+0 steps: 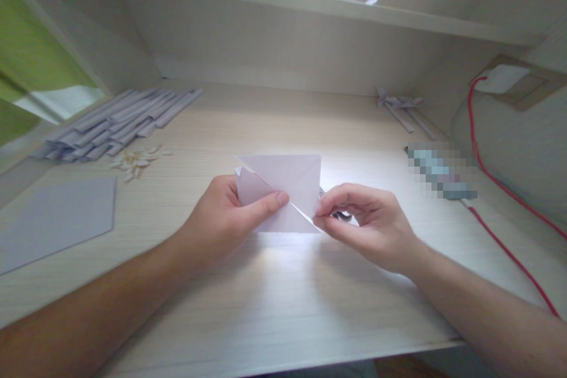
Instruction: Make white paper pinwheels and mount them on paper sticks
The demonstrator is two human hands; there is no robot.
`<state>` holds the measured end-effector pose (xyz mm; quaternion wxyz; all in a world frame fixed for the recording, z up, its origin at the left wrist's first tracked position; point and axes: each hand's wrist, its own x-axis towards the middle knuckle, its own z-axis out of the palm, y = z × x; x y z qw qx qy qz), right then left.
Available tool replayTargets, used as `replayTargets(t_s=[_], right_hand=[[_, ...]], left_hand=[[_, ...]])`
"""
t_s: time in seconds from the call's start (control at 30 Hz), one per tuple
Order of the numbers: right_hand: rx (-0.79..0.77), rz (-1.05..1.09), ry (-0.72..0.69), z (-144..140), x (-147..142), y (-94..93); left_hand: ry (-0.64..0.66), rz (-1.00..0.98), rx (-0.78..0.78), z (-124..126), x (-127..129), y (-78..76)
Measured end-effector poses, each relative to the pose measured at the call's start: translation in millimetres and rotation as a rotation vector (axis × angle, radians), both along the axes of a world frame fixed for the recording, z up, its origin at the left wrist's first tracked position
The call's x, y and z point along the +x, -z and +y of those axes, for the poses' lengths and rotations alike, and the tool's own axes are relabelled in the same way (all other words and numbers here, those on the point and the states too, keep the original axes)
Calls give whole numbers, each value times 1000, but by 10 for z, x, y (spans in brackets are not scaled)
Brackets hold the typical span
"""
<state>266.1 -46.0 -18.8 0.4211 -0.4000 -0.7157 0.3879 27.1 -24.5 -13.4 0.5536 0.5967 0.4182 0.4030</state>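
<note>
The left hand (221, 212) is clamping the folded white paper (283, 189) while the right hand (363, 218) is pinching its four-o'clock corner; a diagonal crease looks in progress; next, the edges probably need aligning.

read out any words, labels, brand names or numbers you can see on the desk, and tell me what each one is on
None can be read.
Folded white paper held by the left hand and right hand: blank.
Grey sheet, rolled paper strips: no print shows.
Object beside the red cable: pixelated, unreadable.
</note>
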Motion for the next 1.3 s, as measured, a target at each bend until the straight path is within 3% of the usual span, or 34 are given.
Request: replayTargets(t_s=[0.47, 0.77, 0.83, 0.93, 1.03, 1.13, 1.3], right_hand=[[-28, 34, -49, -4, 6, -10], [-31, -19, 42, 27, 21, -60], [-21, -126, 129, 72, 63, -80], [31, -518, 287, 166, 161, -117], [-56, -869, 285, 240, 246, -152], [-146, -974, 223, 254, 274, -188], [-229, -1007, 235, 214, 244, -249]], left_hand=[[-51, 39, -13, 5, -5, 20], [-147, 44, -34, 30, 6, -19], [-178, 42, -58, 52, -1, -25], [-175, -27, -100, 86, -20, -15], [-162, -97, -125, 109, -36, 1], [-162, -106, -139, 115, -47, 4], [-173, -78, -131, 104, -65, -8]])
